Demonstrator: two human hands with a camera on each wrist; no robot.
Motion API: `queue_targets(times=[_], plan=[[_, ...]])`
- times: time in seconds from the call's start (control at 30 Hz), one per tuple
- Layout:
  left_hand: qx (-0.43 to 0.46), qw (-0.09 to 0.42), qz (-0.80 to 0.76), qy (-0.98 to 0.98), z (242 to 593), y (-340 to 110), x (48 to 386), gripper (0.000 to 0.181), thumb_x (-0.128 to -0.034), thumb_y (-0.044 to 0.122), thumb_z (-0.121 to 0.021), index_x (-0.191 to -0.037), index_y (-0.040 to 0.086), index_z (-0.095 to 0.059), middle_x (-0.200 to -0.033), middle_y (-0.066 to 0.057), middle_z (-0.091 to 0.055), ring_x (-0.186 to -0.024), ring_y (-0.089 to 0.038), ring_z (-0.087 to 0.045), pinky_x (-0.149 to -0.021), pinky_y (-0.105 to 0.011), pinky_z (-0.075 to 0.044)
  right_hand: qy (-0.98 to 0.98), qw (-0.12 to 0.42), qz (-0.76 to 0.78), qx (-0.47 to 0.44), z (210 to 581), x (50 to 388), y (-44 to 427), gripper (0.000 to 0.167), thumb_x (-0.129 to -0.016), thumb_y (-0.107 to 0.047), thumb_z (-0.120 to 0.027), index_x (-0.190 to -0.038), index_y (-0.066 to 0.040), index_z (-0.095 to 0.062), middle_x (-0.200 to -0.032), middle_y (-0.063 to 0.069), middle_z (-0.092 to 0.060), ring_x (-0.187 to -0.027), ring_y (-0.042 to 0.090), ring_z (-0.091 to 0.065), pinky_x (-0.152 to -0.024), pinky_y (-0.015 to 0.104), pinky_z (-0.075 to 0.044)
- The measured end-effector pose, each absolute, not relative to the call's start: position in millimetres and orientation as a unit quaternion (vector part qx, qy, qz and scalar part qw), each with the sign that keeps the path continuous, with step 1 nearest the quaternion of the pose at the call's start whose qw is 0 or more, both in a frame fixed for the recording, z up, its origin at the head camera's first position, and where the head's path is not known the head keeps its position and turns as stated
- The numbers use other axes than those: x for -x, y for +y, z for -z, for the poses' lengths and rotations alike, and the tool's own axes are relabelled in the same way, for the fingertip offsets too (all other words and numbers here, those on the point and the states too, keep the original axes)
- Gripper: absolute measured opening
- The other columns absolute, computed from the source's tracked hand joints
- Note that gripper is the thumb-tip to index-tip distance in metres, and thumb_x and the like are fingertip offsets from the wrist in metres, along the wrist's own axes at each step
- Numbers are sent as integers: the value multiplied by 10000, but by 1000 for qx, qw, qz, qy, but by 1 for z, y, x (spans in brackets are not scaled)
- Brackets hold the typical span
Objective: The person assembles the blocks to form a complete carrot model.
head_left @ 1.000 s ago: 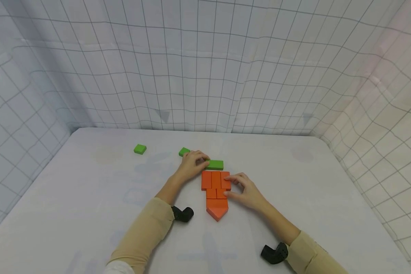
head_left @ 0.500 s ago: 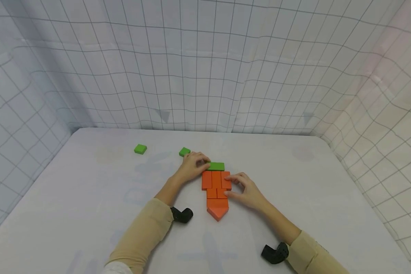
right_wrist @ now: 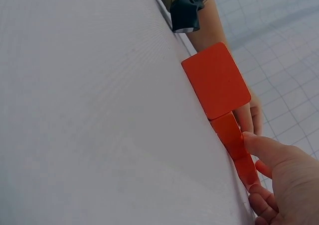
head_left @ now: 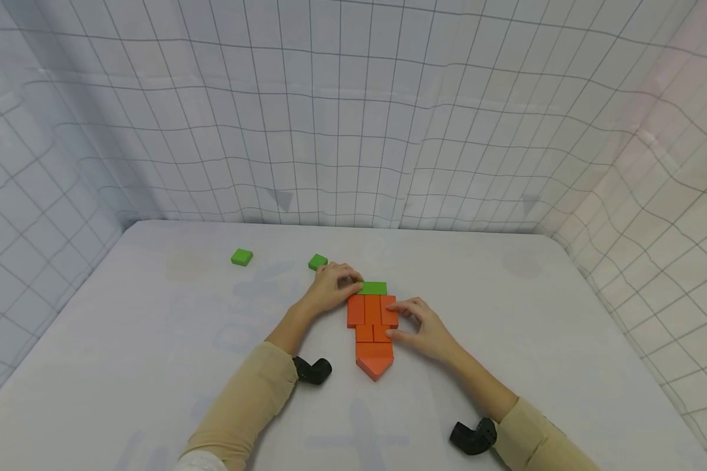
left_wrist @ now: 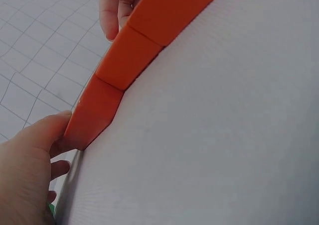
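In the head view, my left hand [head_left: 331, 288] pinches the left end of a flat green block [head_left: 374, 288] lying just past the far end of an orange block figure [head_left: 372, 311]. Several orange blocks lie side by side in it, with a pointed orange block [head_left: 374, 363] at the near end. From the right side, my right hand [head_left: 427, 330] touches the figure with thumb and index fingertip set apart. The right wrist view has that thumb against the side of a small orange block [right_wrist: 230, 135]. The green block's held end is hidden by my left fingers.
Two small green blocks lie on the white table, one [head_left: 318, 261] just beyond my left hand, the other [head_left: 242, 257] farther left. A grid-patterned white curtain [head_left: 353, 131] encloses the back and sides. Black devices [head_left: 474, 436] stick out at both wrists.
My left hand has drawn the green block a little toward me, closing the gap to the orange blocks. The right hand has stayed in place.
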State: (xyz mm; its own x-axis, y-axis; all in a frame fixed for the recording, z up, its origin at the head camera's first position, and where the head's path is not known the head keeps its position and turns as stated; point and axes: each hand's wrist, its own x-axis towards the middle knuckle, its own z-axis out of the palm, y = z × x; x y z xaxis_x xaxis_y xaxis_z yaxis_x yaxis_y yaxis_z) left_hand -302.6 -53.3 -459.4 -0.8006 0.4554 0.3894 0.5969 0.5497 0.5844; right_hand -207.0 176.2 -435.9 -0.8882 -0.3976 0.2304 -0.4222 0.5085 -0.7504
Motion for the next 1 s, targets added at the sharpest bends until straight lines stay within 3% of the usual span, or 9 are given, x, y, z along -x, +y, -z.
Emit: queue_targets(times=[0.33,0.47,0.6,0.77,1.0], plan=[[302,99,372,-872,460,-53,303,141,-837,211,-662,-935,116,-695,-934,-13,-655,-873,-196,-521,-866,-463,-291,-865,14,-439,-241,420,199,172,408,-759,-56,-724,-1133,30,-586,-1019,198,-513,-932,343,-469,-825,436,-387],[296,112,400,-860,461,-54,303,180,-842,188,-650,-979,77,-684,-926,-39,-644,-874,-207,-521,-835,-427,-349,-864,14,-440,-242,421,200,172,408,-757,-53,-725,-1131,32,-587,-1019,204,-513,-933,348,-471,-826,444,-389],[261,168,452,-836,459,-61,304,224,-822,127,-664,-1018,18,-658,-922,-93,-621,-882,-252,-513,-786,-403,-393,-865,10,-442,-238,421,199,172,410,-755,-51,-726,-1133,27,-587,-1025,201,-513,-941,342,-470,-836,445,-389],[197,230,465,-832,458,-82,310,307,-741,66,-728,-1030,11,-638,-940,-142,-617,-900,-306,-498,-815,-440,-328,-864,3,-447,-232,420,199,171,414,-756,-50,-724,-1138,26,-585,-1034,201,-508,-953,343,-464,-851,453,-380],[154,191,436,-866,461,-113,315,398,-723,97,-721,-1100,28,-611,-1023,-140,-594,-967,-306,-473,-836,-475,-295,-866,1,-445,-230,419,199,171,414,-757,-48,-722,-1140,27,-585,-1040,200,-509,-952,336,-462,-847,439,-384]])
